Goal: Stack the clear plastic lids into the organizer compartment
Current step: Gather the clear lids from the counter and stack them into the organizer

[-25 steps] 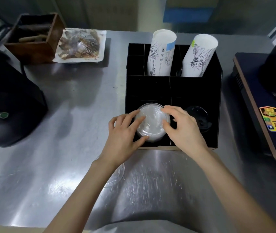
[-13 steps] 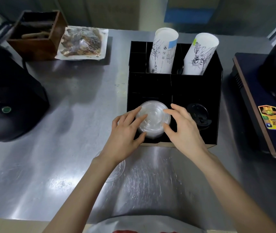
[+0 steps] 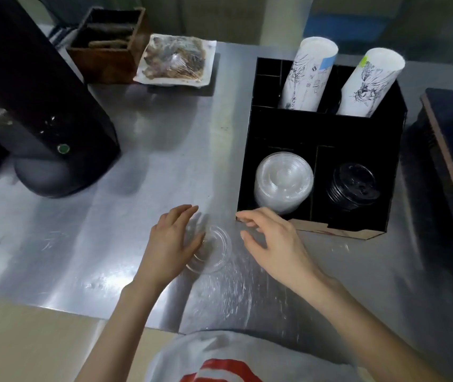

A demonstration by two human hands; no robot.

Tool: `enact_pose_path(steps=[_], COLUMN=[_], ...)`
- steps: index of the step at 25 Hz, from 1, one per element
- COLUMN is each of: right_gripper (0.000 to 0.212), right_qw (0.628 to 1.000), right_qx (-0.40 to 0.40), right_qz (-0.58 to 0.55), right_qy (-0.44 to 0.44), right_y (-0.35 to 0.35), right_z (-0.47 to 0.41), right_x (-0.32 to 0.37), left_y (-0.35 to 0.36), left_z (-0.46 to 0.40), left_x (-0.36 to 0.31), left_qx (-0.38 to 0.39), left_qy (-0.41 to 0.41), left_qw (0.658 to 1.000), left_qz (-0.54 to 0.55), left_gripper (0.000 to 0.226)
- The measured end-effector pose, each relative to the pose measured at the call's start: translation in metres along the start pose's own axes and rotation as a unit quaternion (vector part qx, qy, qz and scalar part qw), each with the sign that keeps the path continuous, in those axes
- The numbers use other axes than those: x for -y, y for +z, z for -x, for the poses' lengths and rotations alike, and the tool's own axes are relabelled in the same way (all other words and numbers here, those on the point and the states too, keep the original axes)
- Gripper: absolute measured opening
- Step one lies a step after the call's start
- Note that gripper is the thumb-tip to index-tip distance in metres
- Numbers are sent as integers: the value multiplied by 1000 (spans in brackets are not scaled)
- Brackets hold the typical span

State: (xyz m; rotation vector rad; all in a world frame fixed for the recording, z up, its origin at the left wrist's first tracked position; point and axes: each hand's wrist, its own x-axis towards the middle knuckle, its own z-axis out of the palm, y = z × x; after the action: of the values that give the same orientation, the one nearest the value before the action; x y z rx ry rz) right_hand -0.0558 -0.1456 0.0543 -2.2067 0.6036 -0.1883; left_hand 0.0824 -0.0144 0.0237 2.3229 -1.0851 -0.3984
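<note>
A stack of clear plastic lids (image 3: 284,181) sits in the front left compartment of the black organizer (image 3: 250,166). A single clear lid (image 3: 214,248) lies flat on the steel counter in front of the organizer's left corner. My left hand (image 3: 171,242) rests on that lid's left edge with fingers spread over it; whether it grips the lid is unclear. To the right of the lid, my right hand (image 3: 271,241) hovers with fingers apart, holding nothing.
Black lids (image 3: 353,186) fill the front right compartment, and two white paper cup sleeves (image 3: 309,75) stand at the back. A black machine (image 3: 40,114) stands at the left, with a wooden box (image 3: 107,48) and a wrapped tray (image 3: 175,60) behind. A dark board (image 3: 451,161) is at the right.
Both hands let go of the clear lid stack in the organizer and pulled back toward me. The left hand now touches the loose lid on the counter. The view shifted right.
</note>
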Motion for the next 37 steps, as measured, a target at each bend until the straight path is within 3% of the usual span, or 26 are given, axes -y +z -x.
enact_pose_path(steps=[6,12,22,25,30,37], right_gripper=[41,36,43,43,46,45], right_qw=[985,974,988,992,993,984], right_qx=[110,133,34,1,-77,-162], right_qz=[50,67,-26,-43,-42,-3], right_qy=[126,172,146,119,77,75], right_y=[40,54,53,43,19,-20], right_z=[-7,-12,-7,-1,9,3], right_x=[-6,-6,-1,4,10,1], left_y=[10,19,20,12,-1,1], left_z=[21,23,28,31,23,-17], left_x=[26,22,12,1,-29,-70], left_qx=[12,14,-11,-40,-103,-79], left_qy=[-147,-164,-163,-155,-108,-37], left_qw=[989,985,979,973,964,978], left_qz=[25,44,124,164,218,187], left_gripper=[44,31,31,20,16,16])
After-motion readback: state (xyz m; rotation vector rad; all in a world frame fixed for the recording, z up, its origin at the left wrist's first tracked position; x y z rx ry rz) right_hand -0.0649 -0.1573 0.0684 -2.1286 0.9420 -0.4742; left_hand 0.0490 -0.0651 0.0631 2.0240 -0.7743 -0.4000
